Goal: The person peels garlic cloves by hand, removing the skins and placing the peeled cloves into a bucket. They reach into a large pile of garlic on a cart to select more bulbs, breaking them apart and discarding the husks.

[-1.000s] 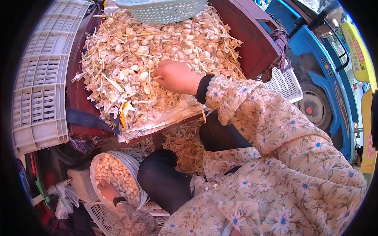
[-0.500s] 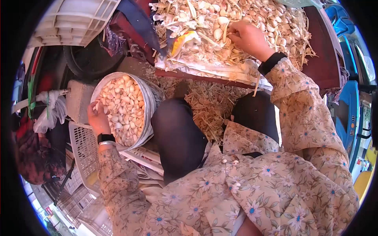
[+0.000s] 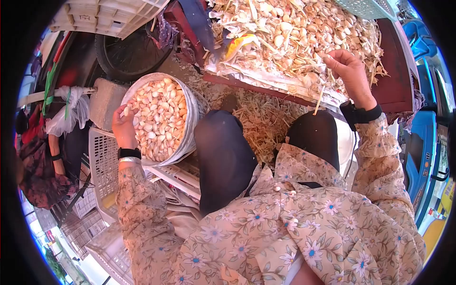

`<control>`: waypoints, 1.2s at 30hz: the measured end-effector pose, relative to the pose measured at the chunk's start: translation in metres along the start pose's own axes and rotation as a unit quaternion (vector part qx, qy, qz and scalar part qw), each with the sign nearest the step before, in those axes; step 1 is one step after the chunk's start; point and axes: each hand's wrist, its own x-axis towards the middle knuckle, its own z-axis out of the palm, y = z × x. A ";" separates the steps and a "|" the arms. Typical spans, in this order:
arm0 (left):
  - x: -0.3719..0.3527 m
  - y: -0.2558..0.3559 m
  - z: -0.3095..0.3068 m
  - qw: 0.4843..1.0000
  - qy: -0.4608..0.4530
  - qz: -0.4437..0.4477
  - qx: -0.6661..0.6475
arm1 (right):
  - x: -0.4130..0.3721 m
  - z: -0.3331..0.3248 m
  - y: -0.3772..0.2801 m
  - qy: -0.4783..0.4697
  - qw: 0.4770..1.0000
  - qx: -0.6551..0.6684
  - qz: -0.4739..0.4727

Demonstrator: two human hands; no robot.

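Note:
My left hand (image 3: 125,129) is at the left rim of a white bucket (image 3: 194,111), its fingers pinched together around what looks like a garlic clove (image 3: 126,111). Loose garlic cloves (image 3: 160,118) fill the bucket nearly to the top. Over the right part of a low table (image 3: 396,71), my right hand (image 3: 352,76) hovers near a heap of garlic (image 3: 308,33) mixed with dry skins and stalks. Thumb and forefinger meet in a pinch there; a small pale bit shows at the tips, too small to name.
A perforated plastic basket (image 3: 102,159) stands beside the bucket, near a concrete block (image 3: 107,102). Husks (image 3: 263,123) litter the ground between my knees. Behind are a wheel (image 3: 128,57) and a pale crate (image 3: 102,14). Another person's arm (image 3: 56,154) shows at far left.
My right hand has moved right and away from the heap's middle. My left hand stays by the bucket rim, its fingers slightly shifted. The whole view has swung a little.

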 end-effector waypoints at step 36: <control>-0.041 -0.036 0.006 0.907 -0.018 -0.040 0.420 | -0.115 0.094 0.001 -0.221 0.903 0.332 0.162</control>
